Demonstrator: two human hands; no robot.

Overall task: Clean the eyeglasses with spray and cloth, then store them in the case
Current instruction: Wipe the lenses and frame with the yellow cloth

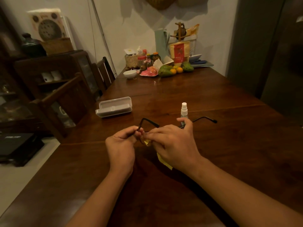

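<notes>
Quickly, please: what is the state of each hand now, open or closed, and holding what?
Left hand: closed, pinching the glasses by the frame.
Right hand: closed, holding the cloth against the glasses.

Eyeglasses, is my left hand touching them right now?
Touching. The head view shows the left hand pinching the eyeglasses frame near one hinge.

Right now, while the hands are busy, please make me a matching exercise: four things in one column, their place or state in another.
1 glasses
2 cloth
3 spray bottle
4 case

A upright beyond the right hand
B open on the table
C gripped by the left hand
D yellow, pinched in the right hand

Pairs: 1-C, 2-D, 3-A, 4-B
</notes>
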